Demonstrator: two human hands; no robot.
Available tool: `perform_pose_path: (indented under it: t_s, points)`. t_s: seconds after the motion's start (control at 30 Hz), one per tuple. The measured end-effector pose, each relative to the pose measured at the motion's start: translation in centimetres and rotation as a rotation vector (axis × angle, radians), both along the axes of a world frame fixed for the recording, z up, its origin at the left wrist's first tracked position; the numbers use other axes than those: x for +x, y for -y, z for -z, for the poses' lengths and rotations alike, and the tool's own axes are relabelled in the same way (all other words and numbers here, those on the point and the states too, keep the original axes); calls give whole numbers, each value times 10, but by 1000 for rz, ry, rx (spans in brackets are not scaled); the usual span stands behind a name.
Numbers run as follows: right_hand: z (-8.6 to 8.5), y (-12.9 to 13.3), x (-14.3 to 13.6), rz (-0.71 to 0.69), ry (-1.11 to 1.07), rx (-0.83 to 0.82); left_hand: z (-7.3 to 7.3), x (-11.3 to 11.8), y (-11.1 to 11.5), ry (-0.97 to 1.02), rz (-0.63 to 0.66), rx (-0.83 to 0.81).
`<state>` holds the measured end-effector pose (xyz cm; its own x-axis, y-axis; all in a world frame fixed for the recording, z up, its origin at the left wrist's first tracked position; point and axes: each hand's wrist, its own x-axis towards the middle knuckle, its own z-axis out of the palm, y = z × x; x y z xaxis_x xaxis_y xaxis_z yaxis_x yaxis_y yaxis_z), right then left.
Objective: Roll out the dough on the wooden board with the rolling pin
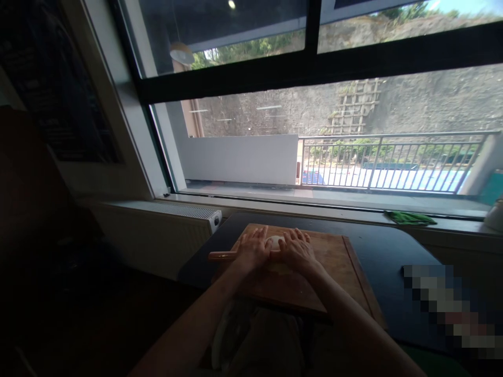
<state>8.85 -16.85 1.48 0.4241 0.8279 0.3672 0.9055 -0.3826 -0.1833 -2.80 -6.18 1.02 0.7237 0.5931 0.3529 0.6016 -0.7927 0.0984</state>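
A wooden rolling pin lies crosswise on a wooden board, its left end sticking out past my left hand. That hand rests palm down on the pin, fingers stretched forward. Beside it, my right hand also lies over the pin with its fingers extended and slightly spread. White dough shows between the two hands, at and beyond the pin; a paler patch lies on the near side. My palms and fingers cover much of the pin and part of the dough.
The board sits on a dark table under a large window. A green cloth lies on the sill at right, and a blurred-out object is on the table's right side. A white radiator stands left of the table.
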Motion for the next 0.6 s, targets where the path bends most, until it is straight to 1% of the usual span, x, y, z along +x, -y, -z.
perform_pose_path:
  t_s: [0.03,0.1,0.2,0.27,0.33,0.37,0.43,0.53,0.6]
  points:
    - [1,1,-1,-8,1,-1,0,0,0,-16,-3,-4]
    - [7,14,-7,-56,24,20,4,-8,10,-22,28,30]
    - [21,53,-28,-139,50,57,12,-37,37,16,139,96]
    - [27,77,-41,-185,57,71,17,-57,54,38,198,108]
    - [29,89,-48,-212,62,75,19,-68,63,45,240,111]
    - [28,89,-48,-213,62,72,19,-69,62,46,247,115]
    - [25,77,-42,-179,60,66,18,-60,54,49,227,131]
    - [14,42,-21,-67,26,53,10,-29,29,51,116,143]
    - [6,21,-9,-4,-22,31,3,-8,15,34,50,115]
